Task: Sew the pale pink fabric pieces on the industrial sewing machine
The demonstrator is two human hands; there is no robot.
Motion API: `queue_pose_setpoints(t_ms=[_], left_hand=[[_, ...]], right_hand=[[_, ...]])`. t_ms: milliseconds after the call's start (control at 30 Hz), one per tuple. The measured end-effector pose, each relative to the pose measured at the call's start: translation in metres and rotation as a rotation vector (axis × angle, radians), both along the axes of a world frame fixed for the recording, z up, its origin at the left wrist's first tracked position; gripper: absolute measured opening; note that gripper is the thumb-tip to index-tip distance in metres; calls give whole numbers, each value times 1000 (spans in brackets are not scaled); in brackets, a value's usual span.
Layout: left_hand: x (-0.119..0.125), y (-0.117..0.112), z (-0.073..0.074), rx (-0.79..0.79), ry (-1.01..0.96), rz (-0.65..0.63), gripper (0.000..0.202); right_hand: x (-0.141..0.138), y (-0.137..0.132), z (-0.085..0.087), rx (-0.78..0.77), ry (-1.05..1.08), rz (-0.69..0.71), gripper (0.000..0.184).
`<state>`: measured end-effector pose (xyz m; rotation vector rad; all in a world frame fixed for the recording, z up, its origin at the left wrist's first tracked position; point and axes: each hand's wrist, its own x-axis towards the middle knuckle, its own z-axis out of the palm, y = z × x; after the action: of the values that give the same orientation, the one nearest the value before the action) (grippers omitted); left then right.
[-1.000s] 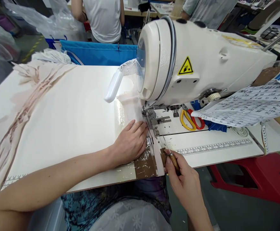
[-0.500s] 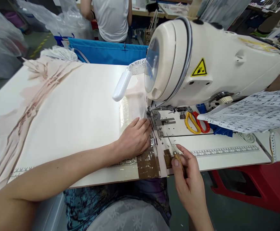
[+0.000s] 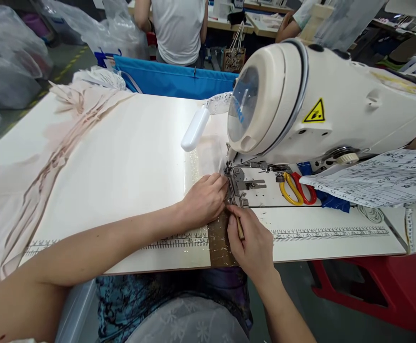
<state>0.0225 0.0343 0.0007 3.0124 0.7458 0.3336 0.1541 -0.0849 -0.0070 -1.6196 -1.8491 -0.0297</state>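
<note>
My left hand [image 3: 208,197] is closed beside the presser foot of the sewing machine [image 3: 275,100], fingers bent over the edge of pale pink fabric [image 3: 209,155]. The sheer fabric lies flat behind the hand, left of the needle area. My right hand [image 3: 252,240] grips an awl by its wooden handle [image 3: 241,229], close against the left hand. The awl's metal tip points toward the presser foot and is mostly hidden. Brown tape [image 3: 220,243] covers the table edge below both hands.
Scissors [image 3: 291,189] with yellow and red handles lie under the machine arm. Printed paper sheets [image 3: 375,176] hang at right. Gathered pink fabric [image 3: 57,157] lies at left. A red stool [image 3: 365,290] stands below. A person in a white shirt [image 3: 179,31] is beyond the blue cloth [image 3: 175,78].
My right hand has moved left and forward with the awl, up to my left hand. The left hand's fingers have curled in. The whole view has shifted slightly.
</note>
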Motion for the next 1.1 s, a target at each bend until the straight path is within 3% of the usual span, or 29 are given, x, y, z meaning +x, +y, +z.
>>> queue_pose_setpoints(t_ms=[433,833,967,1100], left_hand=[[1,2,-4,-5,-50,13,39],[-6,22,-6,-71,-124,26,35],[-13,16,9,-136,-122,29,35],[-50,-2,35,-221,2,-55,31]], right_hand=[[-8,8,1,21,-271,-119,25],[-19,11,6,7,-433,-247,26],[-15,-3,9,51,-281,-118,26],[-7,-20,5,62,-68,74,28]])
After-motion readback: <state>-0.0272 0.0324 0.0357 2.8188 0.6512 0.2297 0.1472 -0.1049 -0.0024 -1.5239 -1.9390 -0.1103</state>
